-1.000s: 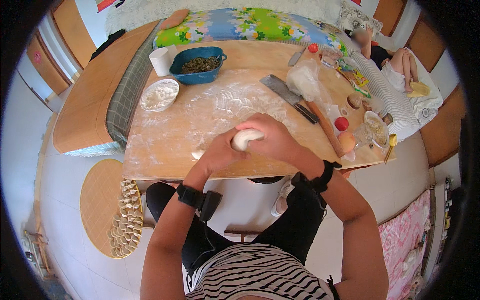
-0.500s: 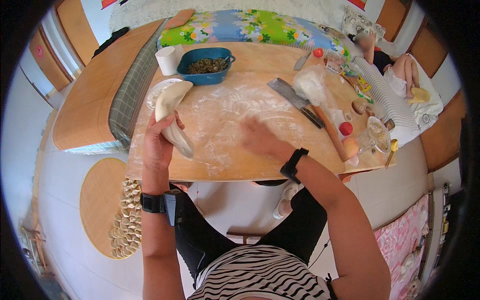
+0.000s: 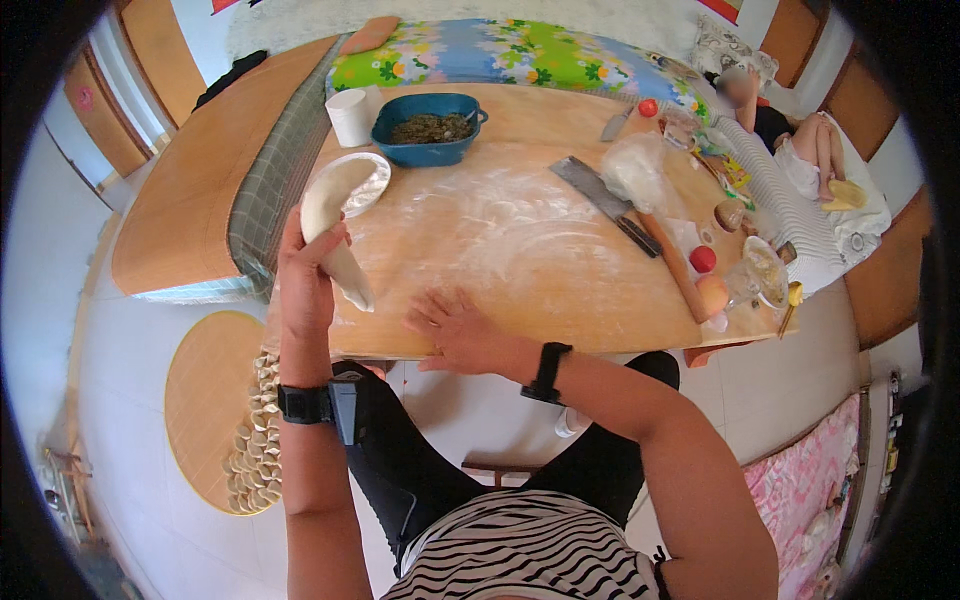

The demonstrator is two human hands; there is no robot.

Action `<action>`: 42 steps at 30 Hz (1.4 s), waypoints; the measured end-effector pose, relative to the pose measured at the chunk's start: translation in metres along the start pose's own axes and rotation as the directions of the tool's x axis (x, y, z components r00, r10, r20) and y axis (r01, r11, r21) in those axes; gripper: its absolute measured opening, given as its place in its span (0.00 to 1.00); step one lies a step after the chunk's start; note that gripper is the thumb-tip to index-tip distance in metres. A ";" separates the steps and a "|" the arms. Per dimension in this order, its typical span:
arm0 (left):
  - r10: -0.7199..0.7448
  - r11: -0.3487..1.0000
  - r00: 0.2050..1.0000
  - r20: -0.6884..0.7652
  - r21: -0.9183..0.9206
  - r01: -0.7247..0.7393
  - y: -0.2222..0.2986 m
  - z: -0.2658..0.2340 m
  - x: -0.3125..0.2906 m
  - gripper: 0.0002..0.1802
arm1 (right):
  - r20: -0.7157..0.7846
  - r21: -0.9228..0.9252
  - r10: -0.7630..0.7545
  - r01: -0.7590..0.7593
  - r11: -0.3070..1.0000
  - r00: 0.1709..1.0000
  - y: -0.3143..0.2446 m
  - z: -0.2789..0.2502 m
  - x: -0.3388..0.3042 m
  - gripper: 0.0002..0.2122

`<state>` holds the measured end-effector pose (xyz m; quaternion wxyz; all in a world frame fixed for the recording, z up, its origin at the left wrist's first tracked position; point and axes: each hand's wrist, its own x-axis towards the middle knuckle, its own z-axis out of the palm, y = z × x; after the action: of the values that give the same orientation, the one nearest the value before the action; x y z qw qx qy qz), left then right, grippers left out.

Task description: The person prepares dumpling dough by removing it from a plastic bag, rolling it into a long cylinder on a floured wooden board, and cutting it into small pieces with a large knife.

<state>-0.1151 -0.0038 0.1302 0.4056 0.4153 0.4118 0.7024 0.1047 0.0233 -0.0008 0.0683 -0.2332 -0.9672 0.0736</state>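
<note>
My left hand (image 3: pixel 308 268) is raised over the table's left side, its fingers wrapped round a long, thick roll of pale dough (image 3: pixel 324 205) that sticks out above and below the grip. My right hand (image 3: pixel 462 335) rests palm down, fingers spread, at the table's near edge, with nothing in it. Loose white flour (image 3: pixel 500 205) is smeared over the wooden table top (image 3: pixel 590 320). Behind the dough stands a white bowl of flour (image 3: pixel 370 190), partly hidden by it. A blue basin (image 3: pixel 425 155) of dark chopped filling sits farther back.
At the right lie a cleaver (image 3: pixel 590 187), a wooden rolling pin (image 3: pixel 672 268), a plastic bag (image 3: pixel 634 170) and a red ball-like thing (image 3: pixel 703 259). A white canister (image 3: pixel 348 118) stands back left. Shaped dumplings (image 3: pixel 255 460) cover part of a round board (image 3: pixel 205 400) below. Another person (image 3: pixel 800 150) reclines far right.
My right hand has swept left and nearer, from mid-table to the near edge. The dough roll in my left hand has tilted slightly and moved a little left, uncovering more of the white bowl.
</note>
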 end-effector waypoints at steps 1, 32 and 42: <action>0.019 0.998 1.000 -0.006 0.065 -0.018 -0.001 -0.002 0.001 0.21 | 0.020 -0.017 0.046 -0.046 0.999 0.999 0.002 -0.003 0.008 0.36; -0.164 0.119 0.764 0.625 0.781 -0.613 -0.125 0.109 -0.135 0.43 | -0.172 0.007 0.390 -0.395 0.919 0.905 0.002 -0.038 -0.161 0.32; 0.044 -0.064 0.902 0.429 0.902 -0.426 -0.188 0.123 -0.007 0.37 | -0.319 -0.119 0.588 -0.647 0.753 0.743 0.141 -0.027 -0.071 0.28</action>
<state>0.0423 0.0821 -0.0048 -0.0896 0.7326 0.6461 0.1944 0.2343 0.1180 -0.0059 0.1402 -0.5556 -0.8182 -0.0478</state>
